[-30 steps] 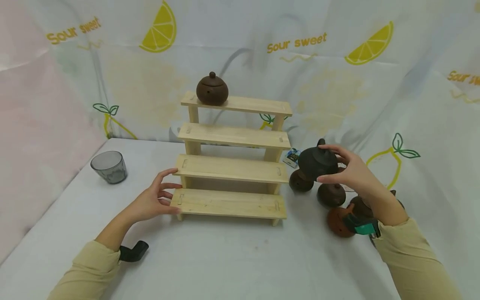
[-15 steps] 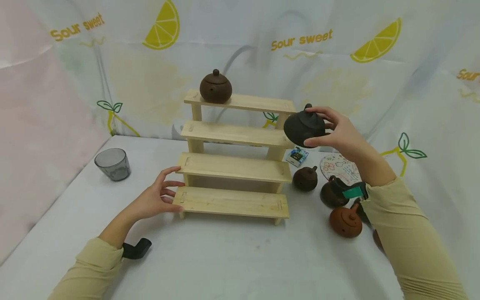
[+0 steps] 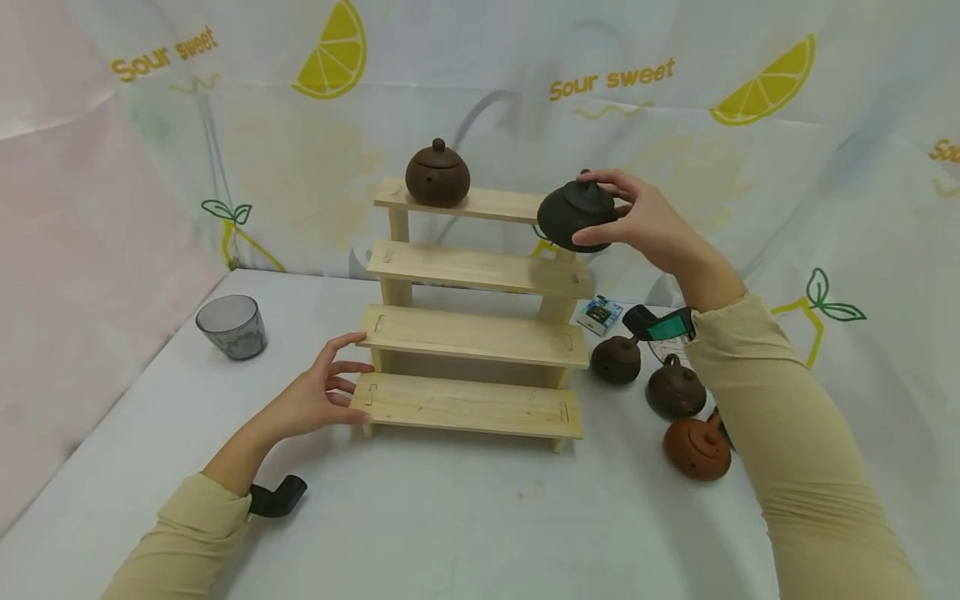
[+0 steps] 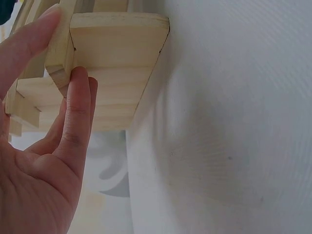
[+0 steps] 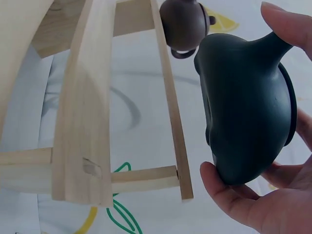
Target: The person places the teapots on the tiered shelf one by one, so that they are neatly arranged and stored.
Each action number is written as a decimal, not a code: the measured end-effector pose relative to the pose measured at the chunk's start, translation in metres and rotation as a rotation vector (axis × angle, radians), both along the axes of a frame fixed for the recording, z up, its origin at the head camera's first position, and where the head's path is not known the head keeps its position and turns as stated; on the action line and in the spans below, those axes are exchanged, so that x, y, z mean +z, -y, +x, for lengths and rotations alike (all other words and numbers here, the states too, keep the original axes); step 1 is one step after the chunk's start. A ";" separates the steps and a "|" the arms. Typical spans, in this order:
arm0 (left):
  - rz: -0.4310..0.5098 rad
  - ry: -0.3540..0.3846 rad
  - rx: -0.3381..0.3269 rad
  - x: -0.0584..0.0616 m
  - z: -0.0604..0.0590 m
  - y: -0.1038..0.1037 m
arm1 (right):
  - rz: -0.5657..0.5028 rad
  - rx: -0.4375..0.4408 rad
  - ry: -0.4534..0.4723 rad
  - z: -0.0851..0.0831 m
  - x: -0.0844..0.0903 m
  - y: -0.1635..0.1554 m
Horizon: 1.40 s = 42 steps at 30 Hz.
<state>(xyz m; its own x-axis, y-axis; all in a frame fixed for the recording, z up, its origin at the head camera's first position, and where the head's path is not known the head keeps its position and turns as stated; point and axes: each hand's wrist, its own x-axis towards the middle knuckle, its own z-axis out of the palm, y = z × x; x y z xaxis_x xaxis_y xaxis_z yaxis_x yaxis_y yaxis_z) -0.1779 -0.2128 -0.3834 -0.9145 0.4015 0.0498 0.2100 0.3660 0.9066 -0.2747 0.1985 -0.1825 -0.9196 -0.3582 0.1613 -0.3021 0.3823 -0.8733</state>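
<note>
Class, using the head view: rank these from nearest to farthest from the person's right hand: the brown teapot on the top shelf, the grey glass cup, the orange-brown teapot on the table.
Measured from the right hand:
1. Brown teapot, on the top shelf, to the hand's left.
2. Orange-brown teapot, on the table, below the hand at right.
3. Grey glass cup, far left on the table.

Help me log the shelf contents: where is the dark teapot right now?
In the head view the dark teapot is held in the right hand, in the air at the right end of the wooden rack's top shelf, right of the brown teapot standing there.
</note>
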 end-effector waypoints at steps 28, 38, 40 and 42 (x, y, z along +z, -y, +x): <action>-0.010 0.011 0.003 0.002 -0.002 -0.004 | -0.058 0.013 0.077 -0.060 -0.001 0.020; -0.006 0.016 0.007 0.002 -0.001 -0.002 | -0.057 0.062 0.102 -0.059 -0.005 0.020; -0.006 0.019 0.010 0.001 -0.001 -0.001 | -0.068 0.056 0.079 -0.058 -0.007 0.020; -0.006 0.022 0.013 0.001 0.000 -0.001 | -0.075 0.047 0.047 -0.056 -0.009 0.020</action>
